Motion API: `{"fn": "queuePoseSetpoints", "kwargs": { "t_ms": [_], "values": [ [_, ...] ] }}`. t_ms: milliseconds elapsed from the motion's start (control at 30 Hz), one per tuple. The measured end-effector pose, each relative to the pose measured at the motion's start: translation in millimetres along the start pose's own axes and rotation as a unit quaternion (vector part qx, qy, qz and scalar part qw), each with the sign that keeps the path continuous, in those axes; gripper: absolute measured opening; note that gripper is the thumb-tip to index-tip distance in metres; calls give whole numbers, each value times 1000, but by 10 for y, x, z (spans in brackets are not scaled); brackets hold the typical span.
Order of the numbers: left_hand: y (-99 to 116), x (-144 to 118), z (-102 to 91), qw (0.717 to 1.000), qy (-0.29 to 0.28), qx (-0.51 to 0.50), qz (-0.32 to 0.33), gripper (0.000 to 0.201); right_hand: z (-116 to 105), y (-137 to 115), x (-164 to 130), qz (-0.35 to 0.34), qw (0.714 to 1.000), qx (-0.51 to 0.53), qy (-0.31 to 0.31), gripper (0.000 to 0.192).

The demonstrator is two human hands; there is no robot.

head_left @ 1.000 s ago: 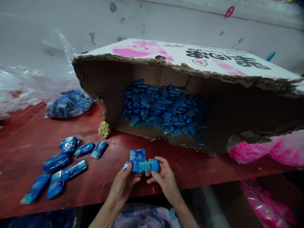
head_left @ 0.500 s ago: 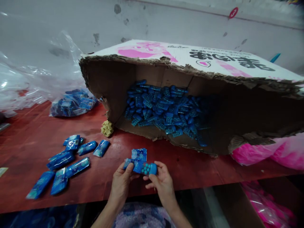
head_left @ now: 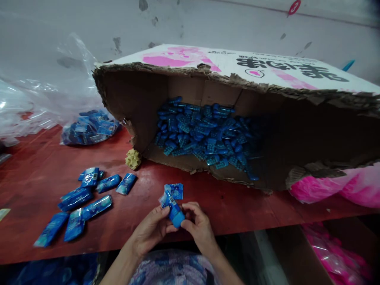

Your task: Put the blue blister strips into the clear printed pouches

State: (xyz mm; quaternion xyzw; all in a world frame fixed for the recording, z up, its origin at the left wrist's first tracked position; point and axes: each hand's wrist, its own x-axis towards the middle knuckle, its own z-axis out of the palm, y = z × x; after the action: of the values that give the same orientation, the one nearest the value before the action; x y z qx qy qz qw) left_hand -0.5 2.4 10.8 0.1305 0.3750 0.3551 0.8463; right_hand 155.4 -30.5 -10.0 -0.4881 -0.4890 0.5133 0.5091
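Note:
At the near edge of the red table [head_left: 35,170], my left hand [head_left: 151,229] and my right hand [head_left: 199,228] together pinch a small blue packet [head_left: 173,209] that holds a blue item. A flat blue wrapper [head_left: 174,190] lies on the table just beyond it. To the left lie several filled blue packets [head_left: 83,200]. Straight ahead, a torn cardboard box [head_left: 231,75] lies on its side with a heap of loose blue items [head_left: 204,134] inside.
A clear plastic bag of blue packets [head_left: 89,127] sits at the left beside crumpled clear plastic [head_left: 32,107]. A small yellow lump [head_left: 132,158] rests by the box's corner. Pink plastic [head_left: 335,190] bulges at the right, and more [head_left: 335,257] lies below the table.
The blue item, held lengthwise between both hands before, has gone further into the packet and now points toward me. Both hands have drawn closer together and slightly nearer my body.

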Motion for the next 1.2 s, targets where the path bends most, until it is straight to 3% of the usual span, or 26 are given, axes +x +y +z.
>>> {"fn": "queuePoseSetpoints", "kwargs": {
  "t_ms": [67,133,267,433,533,733,833,900,967,1000,1067,1133,1167,1200],
  "values": [
    [21,4,-28,998,-63,-2,-12,20,-40,16,40,6,997,63,-44,58],
    [27,14,-32,993,-117,-5,-18,27,-65,14,60,16,989,118,-91,76],
    [31,26,-13,985,-172,6,-27,32,-78,-46,63,57,973,149,-168,81],
    [6,3,19,986,-167,10,-25,31,-93,-45,58,61,973,139,-175,72],
    [-93,-2,85,992,-123,-8,4,22,-90,-6,56,25,978,123,-165,68],
    [-247,-35,192,995,19,-80,60,14,-24,-38,55,-71,992,-21,-105,55],
    [-20,-125,68,981,125,-124,84,18,-14,-79,74,-91,987,-80,-103,49],
    [203,-222,-83,949,209,-171,163,25,-29,-86,89,-82,986,-112,-90,38],
    [365,-329,-237,921,257,-178,233,39,-52,-72,101,-67,986,-138,-72,30],
    [394,-374,-297,913,278,-166,247,39,-63,-60,105,-61,985,-148,-66,28],
    [343,-418,-363,926,300,-96,208,26,-79,-33,111,-53,984,-162,-59,28],
    [209,-363,-351,936,300,53,175,14,-86,-18,114,-49,982,-171,-57,26],
    [144,-295,-323,920,300,159,196,13,-86,-18,114,-48,982,-175,-56,25],
    [98,-202,-286,882,295,276,244,15,-85,-23,112,-47,981,-179,-56,24]
  ]
}}
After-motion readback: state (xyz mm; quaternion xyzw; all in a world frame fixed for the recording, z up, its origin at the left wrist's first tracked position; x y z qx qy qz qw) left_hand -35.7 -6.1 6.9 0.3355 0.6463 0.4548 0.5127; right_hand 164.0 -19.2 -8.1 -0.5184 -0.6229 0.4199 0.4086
